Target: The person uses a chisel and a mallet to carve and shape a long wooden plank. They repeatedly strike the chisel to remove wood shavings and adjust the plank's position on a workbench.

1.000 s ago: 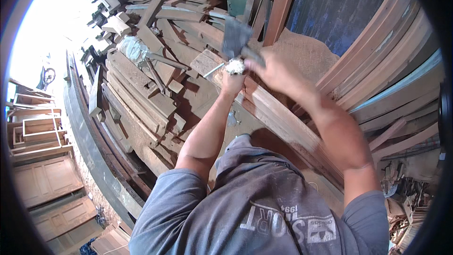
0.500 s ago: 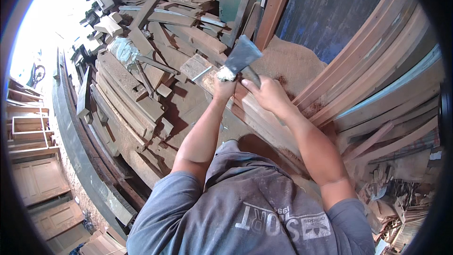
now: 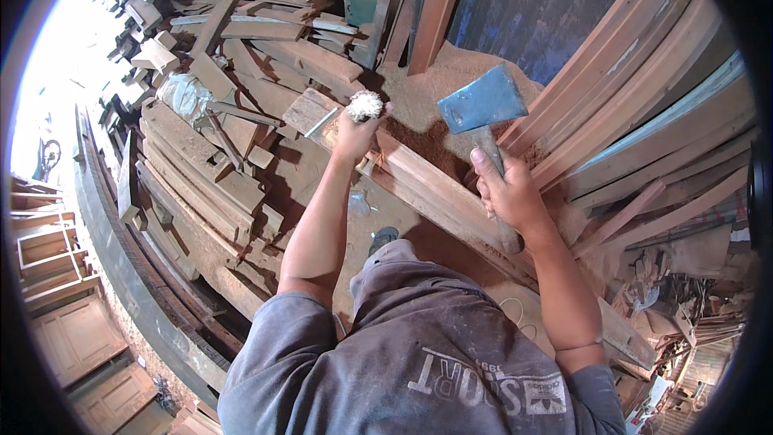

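My left hand point(image 3: 354, 130) grips an upright tool, probably a chisel, with a frayed, pale handle top point(image 3: 365, 105); its lower end meets a long wooden beam point(image 3: 435, 197) lying diagonally below me. My right hand point(image 3: 506, 189) is closed round the wooden handle of a hatchet point(image 3: 483, 101) with a broad, flat blue-grey head, raised to the right of my left hand and apart from the frayed top. A short board point(image 3: 306, 109) with a thin pale strip point(image 3: 320, 123) lies at the beam's far end.
Piled offcuts and boards point(image 3: 225, 161) fill the left side. Long planks point(image 3: 612, 64) lean at the right beside a dark blue panel point(image 3: 523, 0). Panelled doors point(image 3: 76, 338) and frames stand far left. My foot point(image 3: 384, 238) is on the dusty floor, near a thin cord point(image 3: 515, 306).
The hatchet has moved from over the frayed top out to the right, with its head now clear of my left hand. My left hand stays on its tool at the beam.
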Available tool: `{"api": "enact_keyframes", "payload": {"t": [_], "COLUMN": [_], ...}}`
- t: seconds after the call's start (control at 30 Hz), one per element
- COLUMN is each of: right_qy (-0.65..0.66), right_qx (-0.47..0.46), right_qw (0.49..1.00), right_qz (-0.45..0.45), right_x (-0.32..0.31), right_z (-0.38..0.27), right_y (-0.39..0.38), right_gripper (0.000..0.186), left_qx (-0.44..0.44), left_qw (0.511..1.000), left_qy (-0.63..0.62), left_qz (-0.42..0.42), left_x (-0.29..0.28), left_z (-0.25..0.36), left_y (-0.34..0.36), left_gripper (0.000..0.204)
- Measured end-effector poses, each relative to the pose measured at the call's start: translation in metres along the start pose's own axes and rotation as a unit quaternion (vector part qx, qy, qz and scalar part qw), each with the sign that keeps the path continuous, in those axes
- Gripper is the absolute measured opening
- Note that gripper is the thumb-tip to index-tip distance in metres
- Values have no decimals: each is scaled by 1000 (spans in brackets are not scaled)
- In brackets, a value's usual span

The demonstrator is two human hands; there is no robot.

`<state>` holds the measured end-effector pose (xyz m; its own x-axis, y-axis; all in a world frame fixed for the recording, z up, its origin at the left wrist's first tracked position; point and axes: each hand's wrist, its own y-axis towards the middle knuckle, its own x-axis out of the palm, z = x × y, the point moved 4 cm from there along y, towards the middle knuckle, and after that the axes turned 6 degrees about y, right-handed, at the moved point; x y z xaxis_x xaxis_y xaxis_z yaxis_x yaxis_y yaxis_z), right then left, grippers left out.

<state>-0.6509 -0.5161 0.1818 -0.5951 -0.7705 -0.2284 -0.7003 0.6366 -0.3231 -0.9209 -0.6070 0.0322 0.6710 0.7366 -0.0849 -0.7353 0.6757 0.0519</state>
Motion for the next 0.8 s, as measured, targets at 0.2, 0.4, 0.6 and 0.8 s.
{"api": "enact_keyframes", "payload": {"t": [0.2,0.4,0.6,0.8], "right_qy": [-122,-142,-88,-386], "right_qx": [-99,-279,-443,-143], "right_qw": [988,950,885,911], "right_qz": [13,9,116,5], "right_x": [-2,17,65,56], "right_z": [-44,-137,-88,-21], "right_y": [0,2,47,109], "right_gripper": [54,33,36,57], "left_qx": [-5,-12,8,64], "left_qw": [998,997,998,996], "left_qy": [53,74,52,62], "left_qz": [-16,9,-25,-5], "left_x": [8,5,16,23], "left_z": [-2,19,-16,-66], "left_y": [9,-8,7,-12], "left_gripper": [22,19,22,21]}}
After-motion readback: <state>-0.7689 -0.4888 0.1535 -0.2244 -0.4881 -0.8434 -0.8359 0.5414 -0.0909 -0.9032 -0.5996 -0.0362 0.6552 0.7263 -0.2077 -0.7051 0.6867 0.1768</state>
